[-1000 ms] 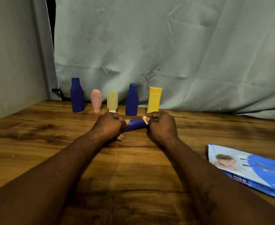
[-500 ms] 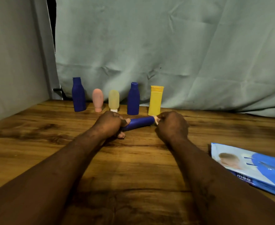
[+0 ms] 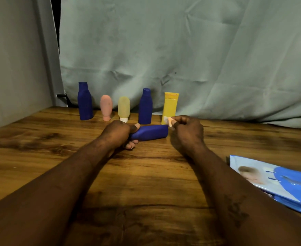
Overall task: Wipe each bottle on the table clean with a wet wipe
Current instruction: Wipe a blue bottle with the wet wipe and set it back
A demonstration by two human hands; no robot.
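head | faces forward-down | near table (image 3: 146,183) | one view

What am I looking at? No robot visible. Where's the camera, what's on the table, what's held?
No machine here: a person works with bare hands, filmed by one wide-angle camera worn on the head, looking forward and down, so both forearms enter from the bottom. The left hand grips a dark blue bottle turned on its side over the wooden table. The right hand pinches a small wet wipe beside that bottle's far end. Behind, five containers stand in a row: a blue bottle, a pink one, a pale yellow one, a second blue bottle and a yellow tube. A pack of wipes lies at the right.
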